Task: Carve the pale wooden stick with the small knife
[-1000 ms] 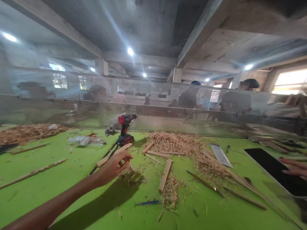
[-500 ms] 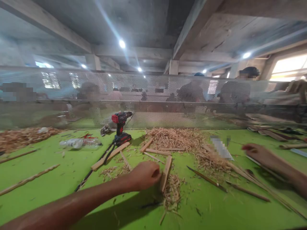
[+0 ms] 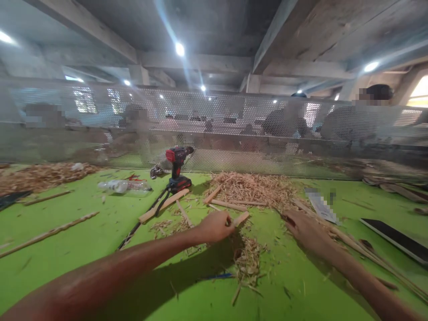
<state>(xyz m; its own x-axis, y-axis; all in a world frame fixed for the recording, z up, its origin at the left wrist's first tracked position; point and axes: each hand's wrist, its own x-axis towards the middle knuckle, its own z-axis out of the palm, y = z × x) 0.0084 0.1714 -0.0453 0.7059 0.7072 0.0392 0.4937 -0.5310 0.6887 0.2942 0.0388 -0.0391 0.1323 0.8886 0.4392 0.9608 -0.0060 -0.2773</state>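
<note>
My left hand (image 3: 216,226) is closed round a short flat wooden strip (image 3: 241,219), whose pale end sticks out past the fingers to the right. Beneath that hand lies a small heap of wood shavings (image 3: 249,258). To the right, my right hand (image 3: 297,225) has its fingers closed over a thin pointed knife. Only the knife's dark tip (image 3: 278,211) shows beyond the fingertips; the palm hides the rest. Behind both hands spreads a larger pile of shavings (image 3: 254,187), with a few wooden strips (image 3: 230,205) at its near edge.
A red and black cordless drill (image 3: 179,167) stands upright behind my left hand. Left of it lies a clear plastic bottle (image 3: 125,187). A dark phone (image 3: 396,238) rests at the right. Across the back runs a perforated metal screen (image 3: 207,120), with people beyond it.
My right hand has left the phone, moved left and taken hold of the thin knife from the table. The wooden strip in front of my left hand is now in its grip. The view has shifted slightly.
</note>
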